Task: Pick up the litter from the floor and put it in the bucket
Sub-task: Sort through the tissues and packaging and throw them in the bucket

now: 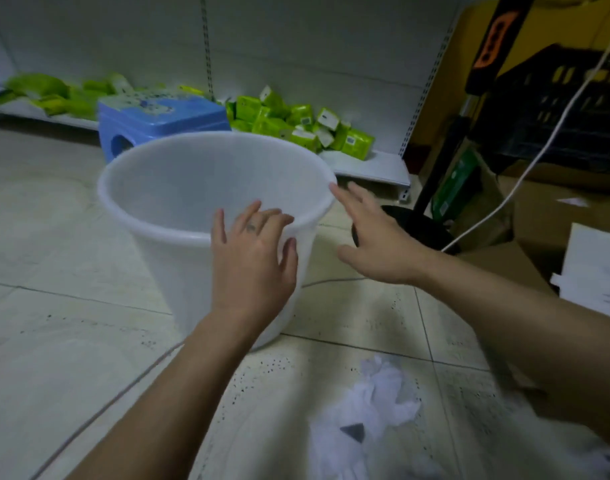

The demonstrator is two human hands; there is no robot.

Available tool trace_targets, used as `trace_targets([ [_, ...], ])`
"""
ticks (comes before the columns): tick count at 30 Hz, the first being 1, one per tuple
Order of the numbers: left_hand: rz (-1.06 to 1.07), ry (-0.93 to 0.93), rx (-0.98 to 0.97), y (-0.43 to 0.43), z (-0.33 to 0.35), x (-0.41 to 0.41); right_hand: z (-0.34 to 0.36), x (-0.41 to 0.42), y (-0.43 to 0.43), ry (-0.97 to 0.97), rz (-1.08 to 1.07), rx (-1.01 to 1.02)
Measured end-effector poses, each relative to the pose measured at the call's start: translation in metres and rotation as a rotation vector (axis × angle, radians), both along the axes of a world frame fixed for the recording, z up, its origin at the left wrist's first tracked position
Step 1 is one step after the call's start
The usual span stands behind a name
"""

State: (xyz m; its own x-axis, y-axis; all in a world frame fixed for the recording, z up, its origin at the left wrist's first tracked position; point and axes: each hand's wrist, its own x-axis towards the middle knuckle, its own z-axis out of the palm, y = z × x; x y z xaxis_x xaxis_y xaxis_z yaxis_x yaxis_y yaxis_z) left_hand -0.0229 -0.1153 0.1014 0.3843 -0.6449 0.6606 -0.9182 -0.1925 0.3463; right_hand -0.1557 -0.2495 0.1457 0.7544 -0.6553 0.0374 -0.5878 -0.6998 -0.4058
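A translucent white plastic bucket [165, 188] stands upright on the tiled floor at the centre. My left hand [253, 258] lies with spread fingers against the bucket's near rim and wall, holding nothing. My right hand [376, 237] hovers open just right of the rim, fingertips near its edge, with nothing in it. Crumpled white paper litter [376, 407] lies on the floor at the lower right, below my right forearm. The inside of the bucket looks empty as far as it shows.
A blue plastic stool [158, 123] stands behind the bucket. Green packets [296, 123] lie along a low white shelf at the back. At right are a black stand base [421, 226], a white cable [525, 174], cardboard boxes [539, 216] and a dark crate.
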Motion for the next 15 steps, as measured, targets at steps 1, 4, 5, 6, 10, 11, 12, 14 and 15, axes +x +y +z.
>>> trace_targets([
  [1,-0.044,-0.061,-0.022,0.000,-0.011,-0.013,-0.013,-0.020,0.000,-0.007,-0.041,0.002],
  [4,-0.245,-0.163,0.115,0.005,-0.060,-0.058,-0.071,-0.080,0.012,0.022,-0.165,0.112],
  [5,-0.310,-0.164,0.203,0.008,-0.079,-0.071,-0.092,-0.097,0.018,0.047,-0.210,0.163],
  [6,-0.352,-0.145,0.303,0.012,-0.099,-0.081,-0.114,-0.111,0.026,0.073,-0.239,0.221],
  [10,-0.368,0.024,0.707,0.036,-0.166,-0.095,-0.189,-0.150,0.058,0.144,-0.245,0.371],
  [11,-0.358,0.071,0.788,0.041,-0.180,-0.095,-0.204,-0.156,0.066,0.147,-0.245,0.398],
  [12,-0.342,0.126,0.853,0.046,-0.192,-0.096,-0.217,-0.160,0.073,0.149,-0.244,0.422],
  [14,-0.294,0.264,0.962,0.055,-0.212,-0.098,-0.239,-0.162,0.084,0.161,-0.238,0.450],
  [15,-0.270,0.332,1.008,0.059,-0.219,-0.100,-0.248,-0.161,0.088,0.168,-0.230,0.445],
])
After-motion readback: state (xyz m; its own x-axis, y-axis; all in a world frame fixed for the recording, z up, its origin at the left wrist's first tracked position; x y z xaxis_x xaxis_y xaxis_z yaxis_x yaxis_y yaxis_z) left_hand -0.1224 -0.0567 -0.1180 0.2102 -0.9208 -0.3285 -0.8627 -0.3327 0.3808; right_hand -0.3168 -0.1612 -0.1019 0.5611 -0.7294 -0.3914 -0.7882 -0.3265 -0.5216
